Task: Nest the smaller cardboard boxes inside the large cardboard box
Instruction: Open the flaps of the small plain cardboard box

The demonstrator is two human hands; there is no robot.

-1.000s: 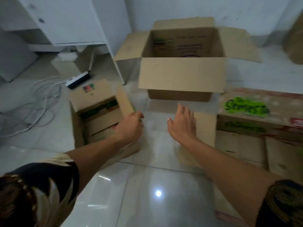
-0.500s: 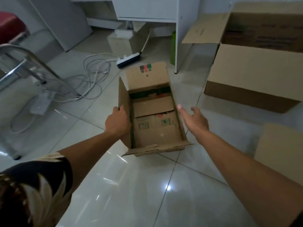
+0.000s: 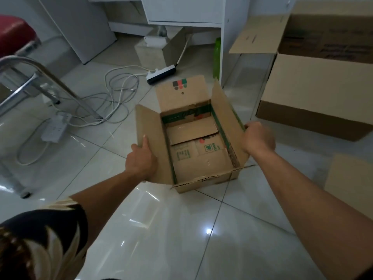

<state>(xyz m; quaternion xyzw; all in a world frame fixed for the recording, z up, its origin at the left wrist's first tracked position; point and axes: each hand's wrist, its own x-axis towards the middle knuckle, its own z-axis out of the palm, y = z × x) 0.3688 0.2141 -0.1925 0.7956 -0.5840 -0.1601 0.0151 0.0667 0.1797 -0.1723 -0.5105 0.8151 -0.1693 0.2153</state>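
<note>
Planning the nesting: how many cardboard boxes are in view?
3: small box held between both hands, large open box far right, a partly cut-off one at the right edge. Others may be out of frame.

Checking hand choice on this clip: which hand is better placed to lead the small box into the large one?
Probably right. The right hand grips the small box flap on the side facing the large box; the left hand holds the far side.

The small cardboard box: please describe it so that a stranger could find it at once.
Start at the large cardboard box at the right. On the tiled floor to its left, both hands hold the small cardboard box. Only it has green bands inside and coloured marks on its far flap.
</note>
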